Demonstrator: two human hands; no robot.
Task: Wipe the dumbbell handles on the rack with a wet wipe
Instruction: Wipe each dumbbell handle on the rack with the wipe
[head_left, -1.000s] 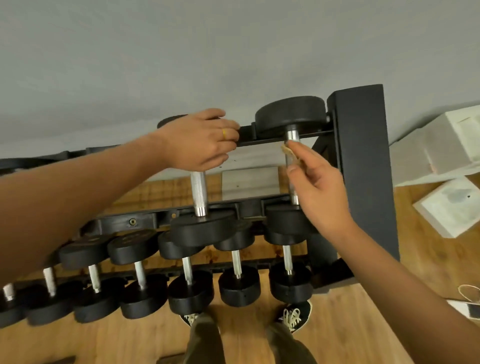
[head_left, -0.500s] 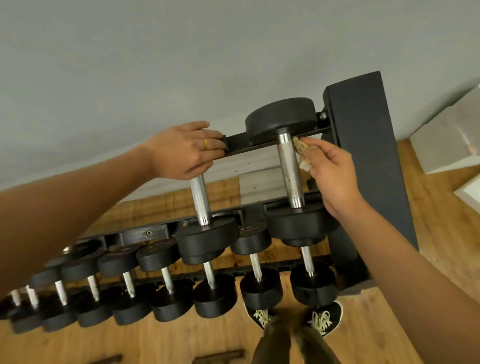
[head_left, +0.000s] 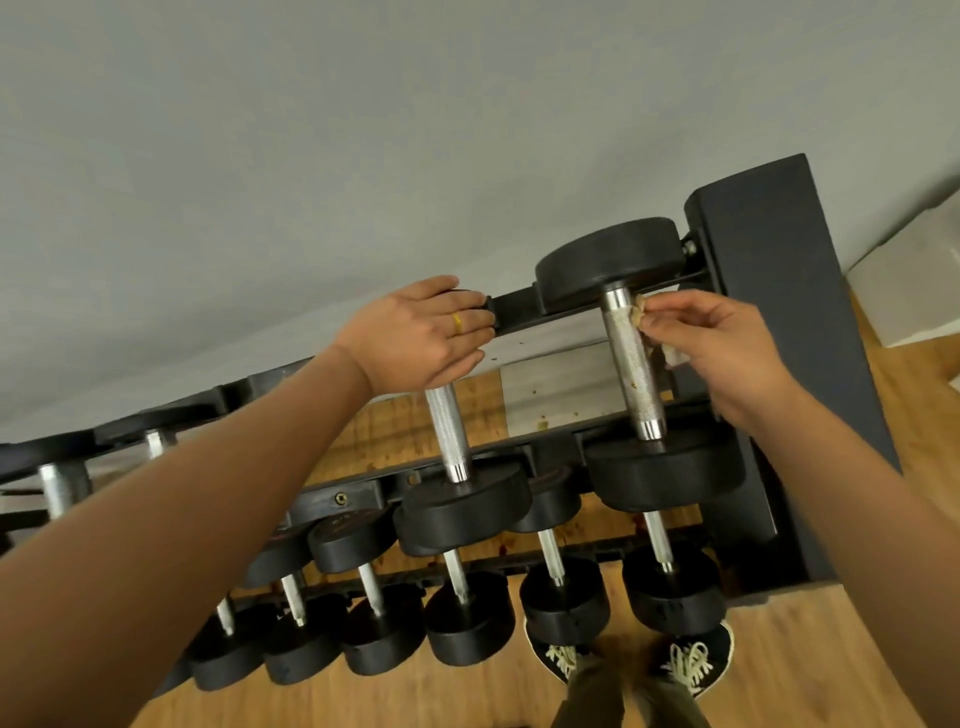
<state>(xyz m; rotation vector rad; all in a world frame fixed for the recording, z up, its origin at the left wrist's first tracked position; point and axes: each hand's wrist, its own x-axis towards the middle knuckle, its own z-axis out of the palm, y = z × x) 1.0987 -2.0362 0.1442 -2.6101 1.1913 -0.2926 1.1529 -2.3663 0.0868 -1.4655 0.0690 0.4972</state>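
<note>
Pinches the wet wipe (head_left: 639, 312) in the right grip (head_left: 727, 348) against the top of the rightmost upper dumbbell handle (head_left: 632, 369) on the rack (head_left: 758, 291); curls the left grip (head_left: 421, 338) over, seemingly, the far head of the neighbouring dumbbell (head_left: 450, 431).

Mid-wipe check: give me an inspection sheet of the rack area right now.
Surface: rack, dumbbells on both tiers; specks on its metal plate.
Job's things: wipe against the upper end of the end handle; brown spots lower on that handle.
Clutter: nothing seen.
Hands: right hand pinches the wipe; left hand holds the far end of the second dumbbell.
Cables: nothing seen.
Surroundings: grey wall, wood floor, white blocks to the right, shoes below.
</note>
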